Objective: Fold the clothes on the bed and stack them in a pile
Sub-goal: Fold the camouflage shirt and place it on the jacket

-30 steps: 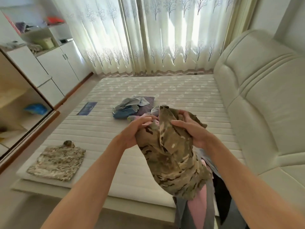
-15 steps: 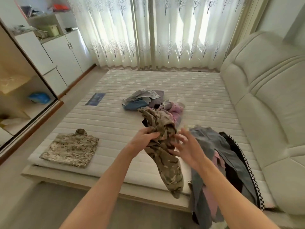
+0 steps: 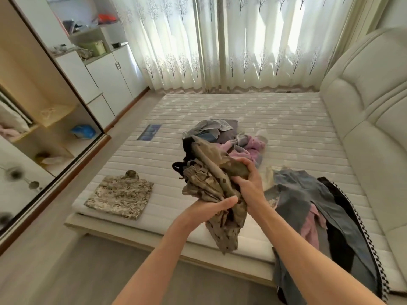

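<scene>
Camouflage garment (image 3: 211, 186) is bunched up in the air above the near edge of the bed (image 3: 242, 111), both hands on it. Right hand (image 3: 248, 181) grips the top of the bundle, fingers curled tight round a wad of cloth. Left hand (image 3: 211, 208) clutches it lower down, thumb across the fabric, and a tail hangs below. On the mattress at the left lies a folded camouflage piece (image 3: 120, 195), flat. Farther back sits a heap of grey and pink clothes (image 3: 231, 137). Dark trousers (image 3: 326, 208) sprawl over the near right corner.
</scene>
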